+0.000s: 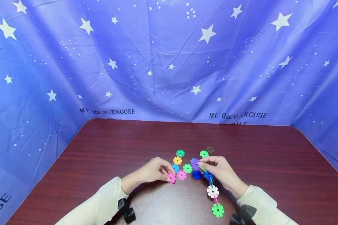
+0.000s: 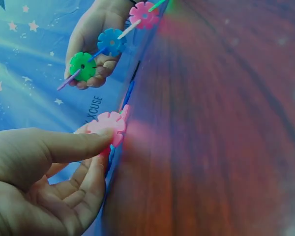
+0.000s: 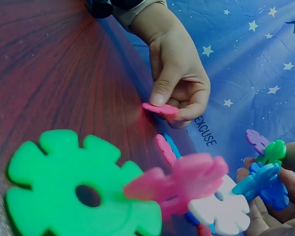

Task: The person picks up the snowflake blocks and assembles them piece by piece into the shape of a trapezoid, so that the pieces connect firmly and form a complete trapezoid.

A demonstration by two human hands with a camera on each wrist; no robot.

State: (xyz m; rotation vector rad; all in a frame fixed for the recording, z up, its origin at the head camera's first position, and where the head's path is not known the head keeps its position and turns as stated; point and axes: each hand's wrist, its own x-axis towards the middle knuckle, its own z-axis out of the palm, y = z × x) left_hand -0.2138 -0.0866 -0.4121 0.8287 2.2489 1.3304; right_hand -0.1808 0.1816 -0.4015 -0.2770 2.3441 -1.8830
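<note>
My left hand (image 1: 153,171) pinches a pink slotted plastic disc (image 1: 171,178) between thumb and fingers, low over the table. In the right wrist view that pink disc (image 3: 160,108) appears nearly edge-on. My right hand (image 1: 223,172) holds the upper end of a chain of slotted discs joined edge to edge. A purple disc (image 1: 194,164) sits at its fingertips. From the hand the chain runs toward the near edge through blue discs, a white disc (image 1: 213,191) and a pink one to a large-looking green disc (image 3: 83,182). The fingers partly hide its upper part.
Loose discs lie on the dark red table (image 1: 123,140) between and beyond the hands: a teal one (image 1: 180,153), a yellow one (image 1: 177,160), a pink one (image 1: 181,175), a dark blue one (image 1: 197,174), a brown one (image 1: 210,149) and others. A starry blue curtain (image 1: 169,84) hangs behind.
</note>
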